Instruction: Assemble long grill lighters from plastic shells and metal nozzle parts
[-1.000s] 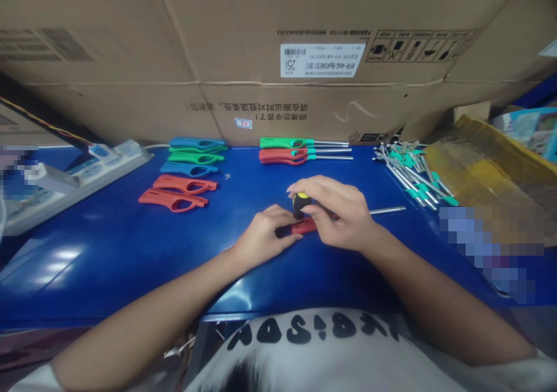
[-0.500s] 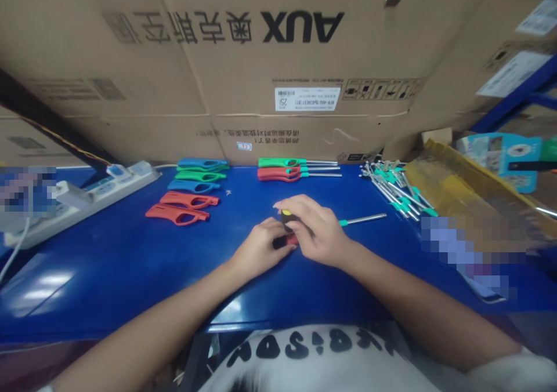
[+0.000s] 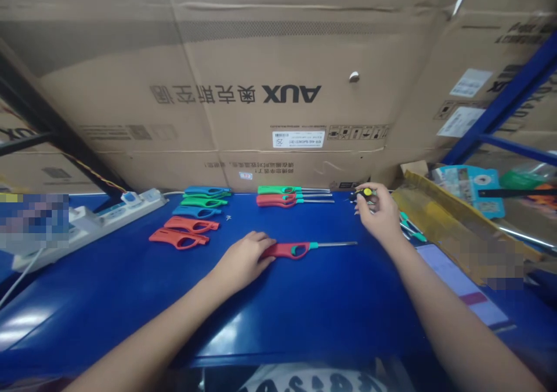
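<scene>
My left hand (image 3: 247, 260) is closed round the handle end of a red lighter (image 3: 285, 250), whose metal rod points right over the blue table. Farther right, my right hand (image 3: 379, 209) grips a small screwdriver with a black and yellow handle (image 3: 366, 192), above the pile of metal rods with green parts (image 3: 411, 228). Behind my left hand, a green lighter (image 3: 276, 189) and a red lighter (image 3: 275, 200) with rods lie side by side. Red handles (image 3: 177, 239), blue handles (image 3: 198, 212) and green handles (image 3: 198, 202) without rods lie at the left.
A white power strip (image 3: 102, 221) runs along the left side. A large cardboard sheet (image 3: 243, 50) stands behind the table (image 3: 304, 305). At the right are a yellow-taped box (image 3: 439, 224), a phone (image 3: 461, 285) and a blue metal frame (image 3: 500, 102).
My right hand has moved right, away from my left hand, with the screwdriver in it. The red lighter now shows in my left hand. The view has tilted up.
</scene>
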A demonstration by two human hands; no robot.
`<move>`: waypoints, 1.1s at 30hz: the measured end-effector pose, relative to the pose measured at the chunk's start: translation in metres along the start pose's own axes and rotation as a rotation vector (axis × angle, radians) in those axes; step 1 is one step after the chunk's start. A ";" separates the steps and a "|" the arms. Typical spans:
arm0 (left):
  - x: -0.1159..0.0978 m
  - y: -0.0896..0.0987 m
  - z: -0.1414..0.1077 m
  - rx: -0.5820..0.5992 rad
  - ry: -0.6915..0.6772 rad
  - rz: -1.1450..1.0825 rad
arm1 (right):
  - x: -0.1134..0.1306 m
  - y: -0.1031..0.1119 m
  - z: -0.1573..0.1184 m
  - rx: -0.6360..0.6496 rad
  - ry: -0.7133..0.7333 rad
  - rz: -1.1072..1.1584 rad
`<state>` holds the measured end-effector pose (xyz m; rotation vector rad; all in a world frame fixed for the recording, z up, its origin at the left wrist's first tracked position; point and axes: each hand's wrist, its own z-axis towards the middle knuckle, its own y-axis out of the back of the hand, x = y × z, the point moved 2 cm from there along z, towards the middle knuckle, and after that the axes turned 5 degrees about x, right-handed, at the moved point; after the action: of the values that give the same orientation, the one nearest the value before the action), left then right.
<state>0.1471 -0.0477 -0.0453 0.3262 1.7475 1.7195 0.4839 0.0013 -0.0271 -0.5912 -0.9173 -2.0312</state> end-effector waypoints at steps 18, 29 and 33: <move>0.059 0.000 0.070 -0.139 0.006 0.015 | -0.042 -0.009 -0.016 0.560 -0.061 -0.562; 0.070 -0.004 0.082 -0.179 0.011 0.034 | -0.038 -0.011 -0.016 0.620 -0.078 -0.624; 0.070 -0.005 0.080 -0.184 0.021 0.048 | -0.039 -0.012 -0.016 0.617 -0.064 -0.635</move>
<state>0.1439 0.0568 -0.0628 0.2714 1.5925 1.9085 0.4943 0.0123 -0.0678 -0.0105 -1.8479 -2.0819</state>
